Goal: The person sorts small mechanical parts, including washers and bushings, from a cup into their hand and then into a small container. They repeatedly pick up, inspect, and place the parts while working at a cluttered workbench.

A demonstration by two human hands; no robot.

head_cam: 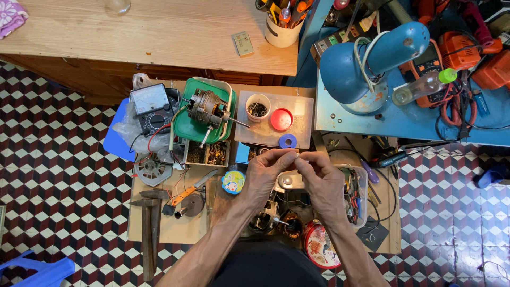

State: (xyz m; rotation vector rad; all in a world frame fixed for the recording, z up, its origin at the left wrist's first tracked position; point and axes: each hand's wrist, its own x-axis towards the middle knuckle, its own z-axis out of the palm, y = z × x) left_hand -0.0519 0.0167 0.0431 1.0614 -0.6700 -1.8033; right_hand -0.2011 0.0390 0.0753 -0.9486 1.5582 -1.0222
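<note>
My left hand and my right hand meet fingertip to fingertip over the middle of the work mat. Both pinch one small thin piece between thumb and fingers; it is too small to tell what it is. Under my wrists lies an opened fan motor with copper windings. Just beyond my fingertips sit a roll of blue tape and a red cap on a clear plastic tray, next to a small cup of screws.
A second motor sits in a green tub, with an analog multimeter to its left. A hammer lies at the lower left. A blue desk lamp and power tools crowd the blue bench on the right. A wooden table runs along the far side.
</note>
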